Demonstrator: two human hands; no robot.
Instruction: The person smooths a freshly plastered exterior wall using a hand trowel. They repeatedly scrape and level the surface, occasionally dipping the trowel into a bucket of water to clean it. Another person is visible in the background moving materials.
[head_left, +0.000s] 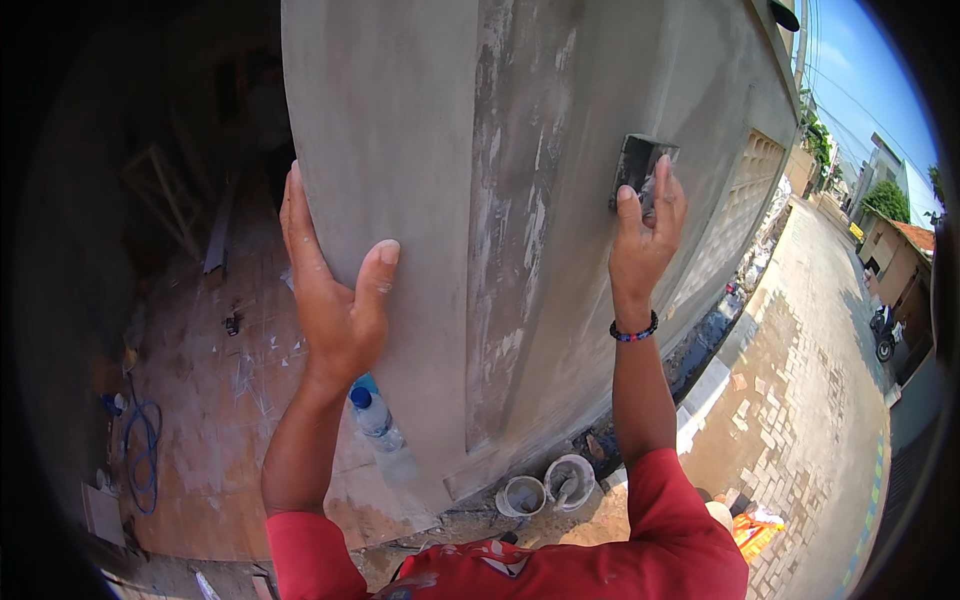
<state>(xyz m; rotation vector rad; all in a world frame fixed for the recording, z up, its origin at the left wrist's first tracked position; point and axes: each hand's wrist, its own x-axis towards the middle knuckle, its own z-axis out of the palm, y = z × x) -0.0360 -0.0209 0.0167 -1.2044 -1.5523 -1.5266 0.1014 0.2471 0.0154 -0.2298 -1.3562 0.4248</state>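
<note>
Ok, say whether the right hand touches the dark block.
Touching: the head view shows the right hand gripping the dark block between thumb and fingers.

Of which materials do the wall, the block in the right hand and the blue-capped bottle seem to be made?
Wall: probably cement plaster, matte, being grey with pale streaks.
Block: perhaps rubber or foam; its dark, smeared surface leaves this open.
Bottle: likely thin plastic, clear and smooth, since it looks see-through.
</note>
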